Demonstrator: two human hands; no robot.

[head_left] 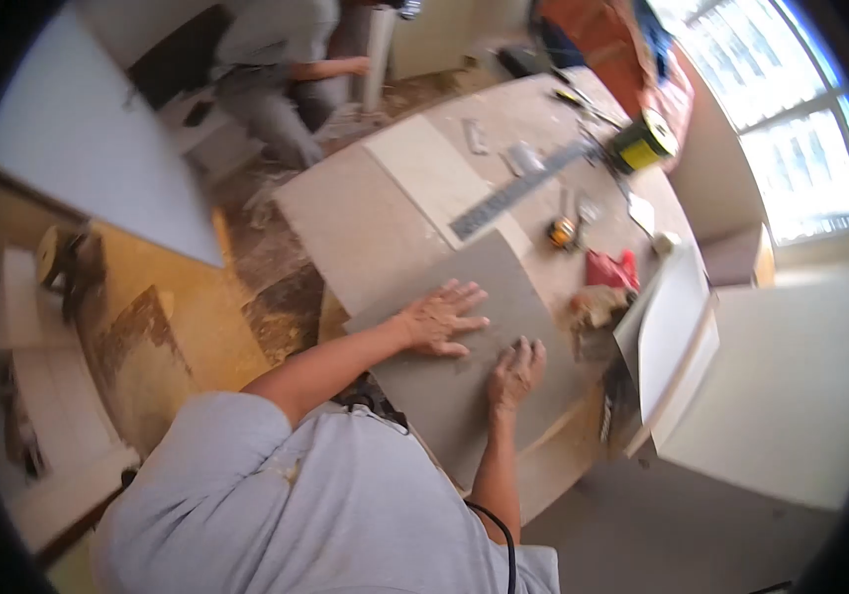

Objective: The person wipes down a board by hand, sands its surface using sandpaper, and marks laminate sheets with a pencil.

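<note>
A grey-brown flat panel [444, 396] lies on the workbench in front of me, reaching over its near edge. My left hand [441, 317] rests on the panel with its fingers spread flat. Beside it, my right hand [516, 374] touches the same panel, fingers apart and slightly bent, holding nothing. Beyond the panel are a cream board strip [434, 178] and a wide metal ruler [518, 188] lying partly across it. An orange and black tape measure [563, 233] sits to the right of the ruler.
A yellow-labelled can [642, 142], red plastic [610, 269] and small tools sit along the workbench's right side. White boards [677, 327] lean at the right. Another person [276, 79] crouches at the back left. A large pale panel [93, 139] stands at the left.
</note>
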